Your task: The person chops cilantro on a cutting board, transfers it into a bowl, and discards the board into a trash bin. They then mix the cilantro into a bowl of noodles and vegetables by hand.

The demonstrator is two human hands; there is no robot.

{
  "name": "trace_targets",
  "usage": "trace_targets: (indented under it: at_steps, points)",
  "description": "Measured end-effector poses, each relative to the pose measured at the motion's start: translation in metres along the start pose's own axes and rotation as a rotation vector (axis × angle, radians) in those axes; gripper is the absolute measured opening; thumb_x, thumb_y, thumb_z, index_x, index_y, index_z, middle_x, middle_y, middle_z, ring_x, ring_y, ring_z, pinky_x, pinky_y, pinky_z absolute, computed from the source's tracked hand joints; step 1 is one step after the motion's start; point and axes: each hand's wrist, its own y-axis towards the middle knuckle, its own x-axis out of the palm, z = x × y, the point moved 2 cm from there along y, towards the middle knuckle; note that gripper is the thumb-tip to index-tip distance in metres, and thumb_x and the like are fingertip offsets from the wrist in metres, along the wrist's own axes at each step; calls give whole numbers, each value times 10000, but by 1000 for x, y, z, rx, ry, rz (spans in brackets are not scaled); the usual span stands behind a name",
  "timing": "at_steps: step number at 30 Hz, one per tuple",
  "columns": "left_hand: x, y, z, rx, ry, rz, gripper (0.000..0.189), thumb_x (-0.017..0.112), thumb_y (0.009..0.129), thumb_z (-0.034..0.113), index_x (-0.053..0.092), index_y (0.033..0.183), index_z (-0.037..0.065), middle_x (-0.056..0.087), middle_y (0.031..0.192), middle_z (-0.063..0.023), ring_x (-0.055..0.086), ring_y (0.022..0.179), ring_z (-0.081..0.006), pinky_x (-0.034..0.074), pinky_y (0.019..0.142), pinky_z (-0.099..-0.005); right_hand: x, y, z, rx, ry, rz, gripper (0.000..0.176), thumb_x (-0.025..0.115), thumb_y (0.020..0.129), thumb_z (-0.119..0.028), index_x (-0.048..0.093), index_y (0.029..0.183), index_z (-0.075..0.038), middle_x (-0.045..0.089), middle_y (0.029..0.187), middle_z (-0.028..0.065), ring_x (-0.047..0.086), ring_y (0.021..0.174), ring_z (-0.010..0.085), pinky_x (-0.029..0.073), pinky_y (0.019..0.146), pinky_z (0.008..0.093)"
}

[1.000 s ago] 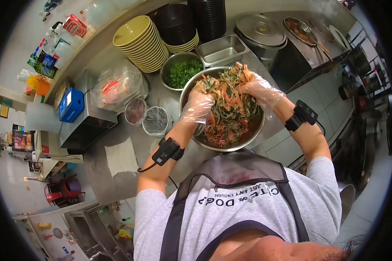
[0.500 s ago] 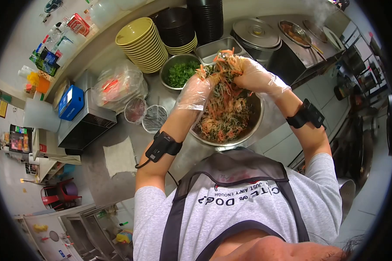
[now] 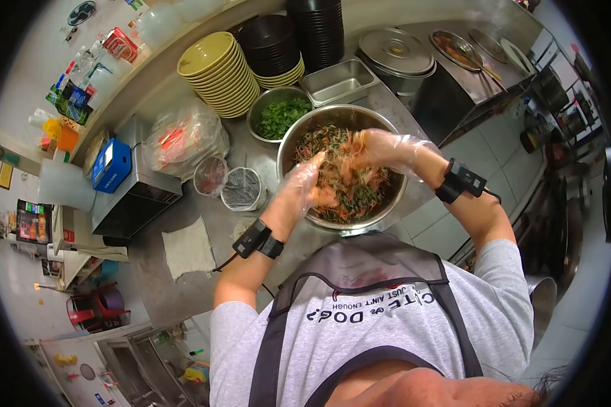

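A large steel bowl [image 3: 286, 146] holds a tangled mix of shredded vegetables [image 3: 349, 207], orange and dark green strands. Both my hands wear clear plastic gloves and are down in this bowl. My left hand [image 3: 305, 186] is at the bowl's left side, slightly blurred, its fingers apart against the shreds. At the upper right of the mix my right hand [image 3: 377, 150] lies with fingers spread and partly sunk among the strands. Neither hand has a clump lifted; some fingertips are hidden by the vegetables.
Beside the bowl stand a smaller bowl of chopped greens [image 3: 282, 119] and an empty steel pan [image 3: 339, 80]. Stacked yellow bowls [image 3: 218, 71], a lidded pot [image 3: 397, 54], plastic-lined cups [image 3: 243, 188] and a white cloth [image 3: 188, 249] surround it on the steel counter.
Both hands have come down from above the bowl's far rim into it. The raised clump of shredded vegetables has been let go and is back in the bowl.
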Motion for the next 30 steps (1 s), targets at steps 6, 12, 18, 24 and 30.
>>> trace_targets:
  at_steps: [6, 12, 18, 24, 30]
  points:
    - [-9, 65, -88, -243, -372, 218, 569, 274, 1047, 558, 479, 1396, 159, 611, 1281, -107, 534, 1261, -360, 411, 881, -761, 49, 29, 84, 221, 130, -176, 457, 484, 1020, -468, 677, 1095, -61, 719, 976, 147, 674, 882, 238, 522, 810, 422]
    - [-24, 97, -145, -34, 148, 470, 399, 444, 1013, 474, 568, 807, 155, 602, 893, -54, 558, 887, -194, 448, 700, -495, 105, 58, 132, 365, 882, -128, 380, 507, 1020, -394, 655, 1155, -72, 715, 1049, 115, 676, 931, 211, 550, 795, 398]
    - [5, 78, -95, 11, -183, 536, 605, 519, 974, 544, 432, 1321, 57, 477, 1371, -106, 481, 1215, -323, 402, 995, -458, 127, 84, 132, 387, 1219, -142, 350, 519, 1014, -362, 646, 1176, -79, 704, 1097, 98, 669, 962, 197, 563, 782, 377]
    - [3, 68, -60, 178, -350, 60, 690, 601, 943, 477, 449, 1420, 2, 496, 1437, -171, 532, 1242, -330, 456, 1014, -486, 97, 62, 115, 336, 1298, -64, 327, 530, 1008, -329, 637, 1198, -85, 693, 1145, 81, 662, 994, 183, 575, 769, 357]
    - [-23, 84, -21, 451, 154, 44, 458, 664, 934, 238, 561, 1306, -9, 656, 1213, -155, 651, 1055, -276, 556, 868, -429, 34, 32, 66, 119, 1238, 68, 308, 567, 940, -66, 619, 1243, -37, 696, 1126, 88, 674, 965, 162, 593, 809, 358]
